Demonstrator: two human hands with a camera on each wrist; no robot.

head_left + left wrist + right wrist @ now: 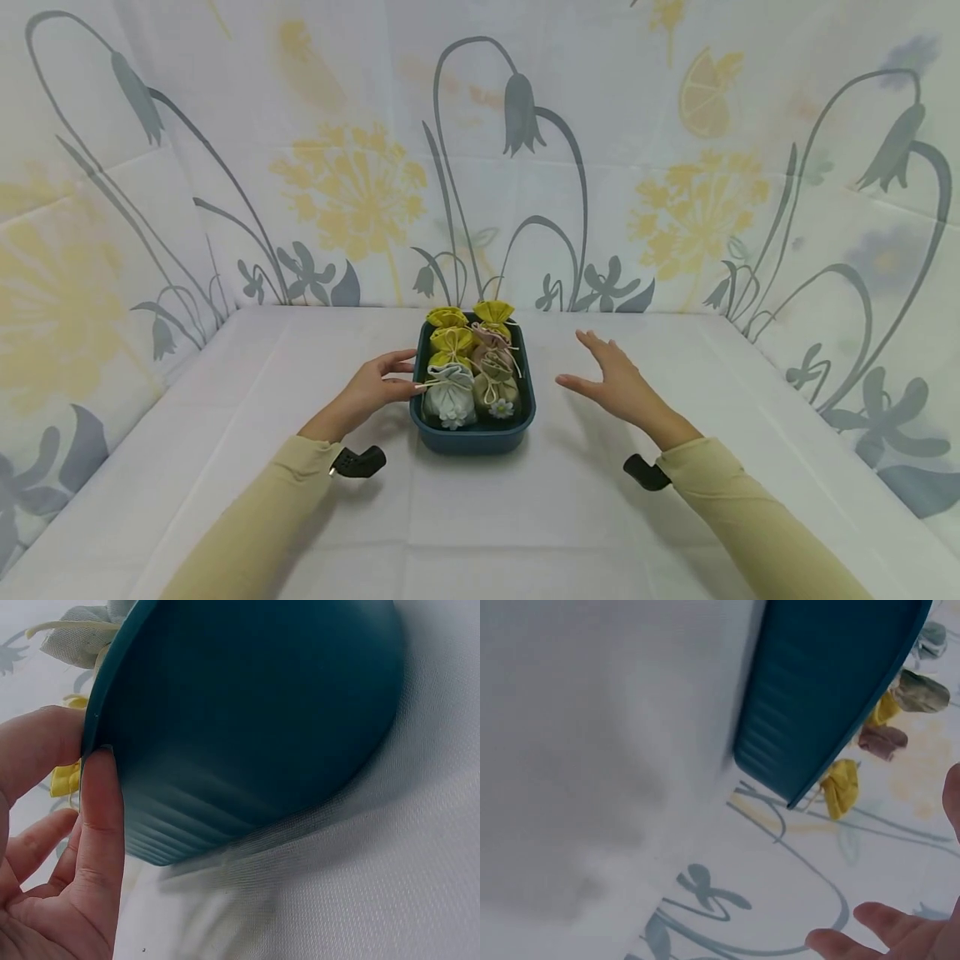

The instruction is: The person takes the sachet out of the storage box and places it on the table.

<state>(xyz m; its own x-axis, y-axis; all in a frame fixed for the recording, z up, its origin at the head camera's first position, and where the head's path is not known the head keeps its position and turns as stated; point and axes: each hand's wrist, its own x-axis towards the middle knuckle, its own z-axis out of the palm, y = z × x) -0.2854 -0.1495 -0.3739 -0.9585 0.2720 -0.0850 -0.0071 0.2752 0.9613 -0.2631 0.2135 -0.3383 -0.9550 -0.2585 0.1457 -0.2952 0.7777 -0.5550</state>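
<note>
A dark blue plastic basin (474,443) stands on the white-covered table, packed with small drawstring pouches. In the front are a pale grey-white pouch (450,396) and an olive-beige pouch (497,390), each with a white flower on it. Behind them sit yellow pouches (452,342) and a dusty pink pouch (491,337). My left hand (367,390) pinches the basin's left rim between thumb and finger, as the left wrist view shows. To the right of the basin, apart from it, my right hand (617,387) hovers with fingers spread and holds nothing.
A white cloth (300,533) covers the table. Fabric printed with grey and yellow flowers (517,108) hangs behind the table and along both sides. Black wrist camera mounts (360,462) stick out below both sleeves.
</note>
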